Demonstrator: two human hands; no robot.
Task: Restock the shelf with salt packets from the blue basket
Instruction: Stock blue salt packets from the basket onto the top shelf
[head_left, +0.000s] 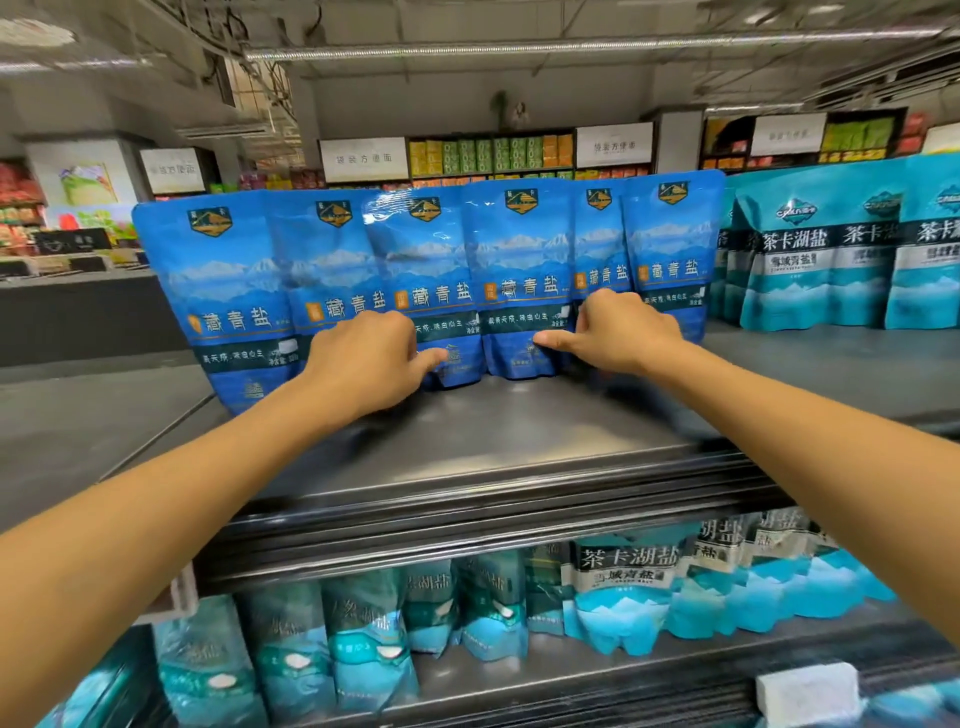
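Both my arms reach over the top shelf (467, 447), a bare steel deck. Past my knuckles stands a row of six dark blue salt packets (519, 270), upright, edges overlapping, each printed 藏青盐 under a gold mountain badge. My left hand (363, 358) has its fingers curled round the lower part of the third packet (441, 291), thumb pointing toward my other hand. My right hand (613, 332) pinches the lower edge between the fourth and fifth packets, thumb stretched toward my left. Out beyond my right hand, on the same deck, stand teal packets (810, 260) marked 茶卡湖盐. Beneath my forearms the lower shelf (519, 675) holds more teal 茶卡湖盐 packets, some slumped. Behind everything, white wall signs (363, 158) read 袋装方便面.
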